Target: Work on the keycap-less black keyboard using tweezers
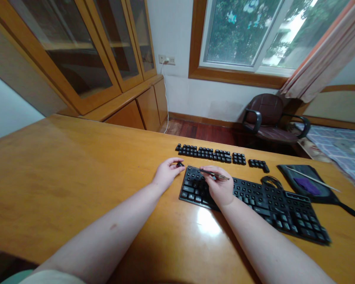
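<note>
Several nearer keys (191, 196) of the black plastic keyboard (262, 205) on the yellowish wooden desk (91, 169) look capped, farther rows (245, 186) mostly bare; the right hand (221, 186) grips a slim dark pen-like tool (220, 176); the left hand (166, 174), apart, pinches a small black keycap (180, 164); loose black keycaps (205, 154) lie beyond.

Daylight brightens the window (239, 39), white glare patches the desk (106, 165), and the view's edges look stretched.
</note>
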The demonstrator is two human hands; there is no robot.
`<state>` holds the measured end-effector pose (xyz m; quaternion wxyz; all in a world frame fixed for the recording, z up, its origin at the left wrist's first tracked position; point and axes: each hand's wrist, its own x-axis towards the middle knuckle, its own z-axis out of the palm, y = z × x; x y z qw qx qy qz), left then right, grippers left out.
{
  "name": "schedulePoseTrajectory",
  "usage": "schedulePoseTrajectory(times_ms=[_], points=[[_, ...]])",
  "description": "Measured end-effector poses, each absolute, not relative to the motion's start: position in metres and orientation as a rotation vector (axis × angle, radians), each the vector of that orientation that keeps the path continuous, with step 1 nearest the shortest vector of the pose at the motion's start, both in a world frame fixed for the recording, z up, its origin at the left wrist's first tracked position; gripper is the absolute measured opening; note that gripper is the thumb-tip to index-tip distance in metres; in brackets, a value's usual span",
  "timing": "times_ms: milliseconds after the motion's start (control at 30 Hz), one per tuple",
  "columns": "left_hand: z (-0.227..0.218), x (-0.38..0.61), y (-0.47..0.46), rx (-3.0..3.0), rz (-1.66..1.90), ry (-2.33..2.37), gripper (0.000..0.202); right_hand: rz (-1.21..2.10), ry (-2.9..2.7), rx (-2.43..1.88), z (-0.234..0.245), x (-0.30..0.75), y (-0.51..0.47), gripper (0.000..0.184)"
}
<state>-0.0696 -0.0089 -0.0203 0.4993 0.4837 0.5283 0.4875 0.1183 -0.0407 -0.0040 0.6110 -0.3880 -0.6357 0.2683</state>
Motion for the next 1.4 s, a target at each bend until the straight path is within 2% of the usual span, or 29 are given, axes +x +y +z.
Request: schedulePoseTrajectory(times_ms=[300, 567, 800, 1033, 1133, 1400], points=[[-0.018, -0.092, -0.002, 1.774, 0.788, 1.867, 0.02, 0.6, -1.473, -0.926, -0.002, 0.117, -0.042, 0.007], [-0.03, -0.105, 0.022, 1.658, 0.848, 2.047, 0.024, 0.586, -1.521, -0.974, -0.003, 0.116, -0.04, 0.007], [-0.017, -0.101, 0.045, 1.453, 0.795, 2.085, 0.027, 0.539, -1.571, -0.996, -0.003, 0.117, -0.039, 0.007], [-0.022, -0.096, 0.053, 1.57, 0.893, 2.14, 0.028, 0.561, -1.589, -0.987, -0.003, 0.116, -0.039, 0.007], [-0.026, -0.103, 0.054, 1.731, 0.963, 2.051, 0.023, 0.558, -1.594, -0.992, -0.002, 0.116, -0.039, 0.007], [-0.027, -0.103, 0.058, 1.879, 0.853, 1.977, 0.011, 0.549, -1.613, -0.993, 0.0, 0.116, -0.041, 0.006]])
